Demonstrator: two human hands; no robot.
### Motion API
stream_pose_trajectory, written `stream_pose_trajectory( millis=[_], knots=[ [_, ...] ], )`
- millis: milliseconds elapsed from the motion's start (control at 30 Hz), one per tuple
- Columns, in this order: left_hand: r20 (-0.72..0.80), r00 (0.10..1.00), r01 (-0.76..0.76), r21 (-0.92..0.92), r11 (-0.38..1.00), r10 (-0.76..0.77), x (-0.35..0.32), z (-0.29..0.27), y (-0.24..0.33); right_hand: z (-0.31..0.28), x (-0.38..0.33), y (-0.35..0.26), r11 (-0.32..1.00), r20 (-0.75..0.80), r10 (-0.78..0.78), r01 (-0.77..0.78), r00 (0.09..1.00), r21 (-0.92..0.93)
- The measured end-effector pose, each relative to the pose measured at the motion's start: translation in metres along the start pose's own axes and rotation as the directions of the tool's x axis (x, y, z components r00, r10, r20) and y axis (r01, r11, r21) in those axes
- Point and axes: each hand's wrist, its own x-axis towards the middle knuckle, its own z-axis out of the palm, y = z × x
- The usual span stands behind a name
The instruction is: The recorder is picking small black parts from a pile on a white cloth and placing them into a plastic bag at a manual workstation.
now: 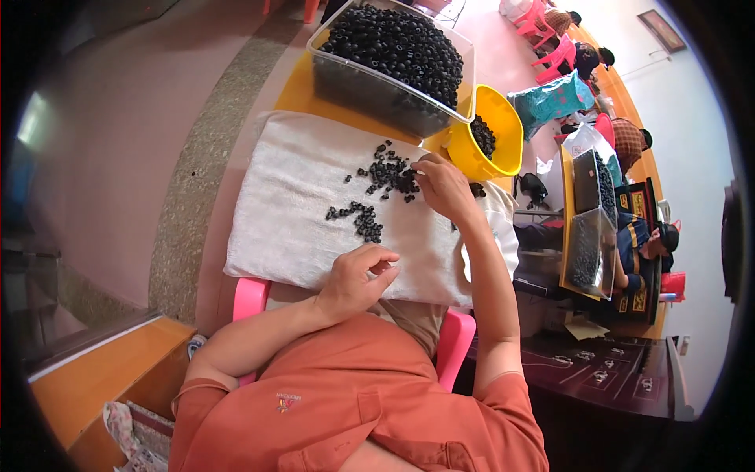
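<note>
A loose pile of small black ring-like pieces [387,175] lies on a white cloth [275,189] in front of me. A smaller cluster of the same pieces [366,223] sits nearer to me. At the right edge of the larger pile is my right hand [445,186], its fingers bent down and closed at the pieces; what they hold is hidden. My left hand [355,280] hovers over the cloth's near edge, below the small cluster. Its thumb and forefinger are curved, with a narrow gap and nothing visible between them.
Beyond the cloth stands a clear plastic bin [370,75] heaped with black pieces. To its right, a yellow basin [513,141] holds more. Farther right are a teal bag [554,102], stacked clear bins [591,252] and other people seated along the wall. Pink chair arms [453,346] flank me.
</note>
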Motion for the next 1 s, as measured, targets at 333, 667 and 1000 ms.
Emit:
stream_pose_trajectory(
  millis=[333,667,1000],
  knots=[
    [0.016,1.000,-0.001,-0.006,1.000,0.001,0.000,0.000,-0.002,-0.007,0.011,-0.009,0.973,0.250,0.177,-0.130,0.952,-0.193],
    [-0.013,1.000,0.010,-0.001,1.000,-0.010,0.000,0.000,-0.003,0.015,0.065,-0.035,0.987,0.137,-0.033,0.054,0.990,-0.152],
    [-0.012,1.000,0.022,-0.015,1.000,-0.022,0.001,-0.001,-0.003,0.017,0.081,-0.036,0.985,0.249,0.110,-0.073,0.962,-0.154]
  ],
)
